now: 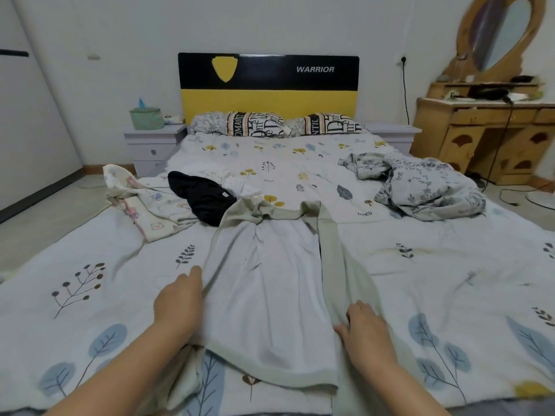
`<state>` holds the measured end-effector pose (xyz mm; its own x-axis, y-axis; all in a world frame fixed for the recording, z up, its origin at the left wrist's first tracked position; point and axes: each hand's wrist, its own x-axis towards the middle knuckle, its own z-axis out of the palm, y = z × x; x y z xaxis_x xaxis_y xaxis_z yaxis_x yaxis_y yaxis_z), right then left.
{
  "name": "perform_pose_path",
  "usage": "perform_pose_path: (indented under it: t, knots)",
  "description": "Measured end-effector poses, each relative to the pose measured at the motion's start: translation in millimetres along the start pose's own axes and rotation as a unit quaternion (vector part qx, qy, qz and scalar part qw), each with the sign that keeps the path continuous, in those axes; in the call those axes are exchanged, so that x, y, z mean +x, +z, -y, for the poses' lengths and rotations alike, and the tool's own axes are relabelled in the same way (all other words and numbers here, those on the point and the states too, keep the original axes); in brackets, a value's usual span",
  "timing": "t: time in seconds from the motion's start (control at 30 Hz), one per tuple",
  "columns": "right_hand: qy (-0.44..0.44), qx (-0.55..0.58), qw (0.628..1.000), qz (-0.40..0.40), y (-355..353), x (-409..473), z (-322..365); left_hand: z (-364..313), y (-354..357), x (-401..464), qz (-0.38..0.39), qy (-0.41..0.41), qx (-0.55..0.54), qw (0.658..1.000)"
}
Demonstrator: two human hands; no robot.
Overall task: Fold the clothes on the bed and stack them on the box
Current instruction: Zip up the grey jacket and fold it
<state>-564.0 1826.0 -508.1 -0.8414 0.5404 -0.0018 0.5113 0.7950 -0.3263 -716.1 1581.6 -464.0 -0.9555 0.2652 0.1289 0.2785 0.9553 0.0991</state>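
Pale grey cotton with a sage-green trim is what we are working on: a long garment lying spread along the near middle of the bed, its neck end far from us and its hem near. We are pressing our left hand against its left edge, fingers straight and flat, gripping nothing. Our right hand is resting on the green right edge with its fingers bent down into the cloth; whether they are actually pinching a fold we cannot tell.

We are judging the job as barely begun. This garment is only being smoothed or lined up, and no fold is showing in it yet. Three more pieces are waiting unfolded: a black garment just beyond the grey one on the far left, a cream printed garment touching it at the left edge of the bed, and a crumpled grey floral garment well apart on the far right.

As for containers, we are not seeing the box anywhere, so no stack can be checked. A green tissue holder is standing on the left nightstand with a blue tissue poking from its top.
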Motion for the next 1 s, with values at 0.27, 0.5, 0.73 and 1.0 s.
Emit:
perform_pose_path:
  t: [0.27,0.5,0.73,1.0]
  knots:
    - [0.081,0.317,0.938,-0.112,-34,-2,-28,-99,-20,-33,0.020,0.173,-0.260,0.950]
    - [0.211,0.329,0.895,-0.216,-60,10,-82,-169,26,-69,0.128,0.273,-0.228,0.926]
    - [0.149,0.191,0.944,-0.225,-70,11,-81,-168,53,-77,0.125,0.250,-0.220,0.935]
    - [-0.018,-0.095,0.991,0.087,-20,-37,-26,-153,62,-83,0.068,0.251,-0.148,0.954]
